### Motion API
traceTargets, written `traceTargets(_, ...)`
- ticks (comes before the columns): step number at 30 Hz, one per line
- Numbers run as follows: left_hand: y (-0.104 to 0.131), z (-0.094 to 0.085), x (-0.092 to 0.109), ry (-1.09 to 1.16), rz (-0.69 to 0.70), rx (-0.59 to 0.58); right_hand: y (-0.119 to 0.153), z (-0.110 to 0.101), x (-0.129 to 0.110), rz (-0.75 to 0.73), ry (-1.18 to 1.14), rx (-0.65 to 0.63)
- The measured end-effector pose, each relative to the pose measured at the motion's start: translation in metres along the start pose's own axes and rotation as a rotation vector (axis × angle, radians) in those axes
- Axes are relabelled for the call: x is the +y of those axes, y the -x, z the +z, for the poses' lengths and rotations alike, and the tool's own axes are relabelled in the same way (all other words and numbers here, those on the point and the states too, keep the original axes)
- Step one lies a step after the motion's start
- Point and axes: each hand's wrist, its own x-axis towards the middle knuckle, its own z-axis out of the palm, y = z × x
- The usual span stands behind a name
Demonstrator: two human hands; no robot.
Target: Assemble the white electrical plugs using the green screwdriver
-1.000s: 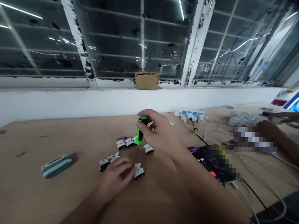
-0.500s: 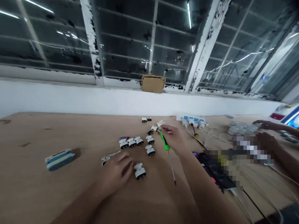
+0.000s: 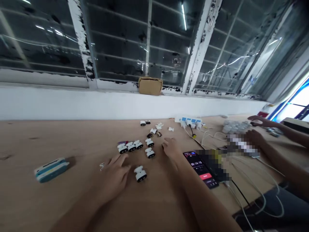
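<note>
Below frame centre, the plug (image 3: 140,174) looks light, stiff, best side-held; whether left hand (image 3: 116,174) or right hand (image 3: 172,150) grips, unclear

dark barred windows (image 3: 116,42) above a white wall (image 3: 72,104), wooden table (image 3: 21,154)

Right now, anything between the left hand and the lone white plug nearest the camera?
Nothing visible: only tabletop shows between the left hand and the lone white plug to its right. The row of three white plugs sits farther back, off that path.
</note>
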Motion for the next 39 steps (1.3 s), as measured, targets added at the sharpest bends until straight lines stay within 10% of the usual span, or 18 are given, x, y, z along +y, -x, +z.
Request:
traceTargets(5,0.001,0.000,0.001,-0.013,-0.004,-0.052,0.028,-0.011,-0.030,-0.073,-0.029,0.024)
traceTargets(14,0.002,0.018,-0.013,0.010,0.035,-0.021,0.082,-0.011,-0.071,-0.775,-0.178,-0.269)
traceTargets(31,0.001,-0.005,0.002,-0.025,-0.103,-0.100,0.084,-0.006,-0.062,-0.742,-0.222,-0.362)
traceTargets(39,0.008,-0.005,0.017,0.296,0.056,-0.025,0.083,-0.001,-0.058,-0.697,-0.375,-0.391)
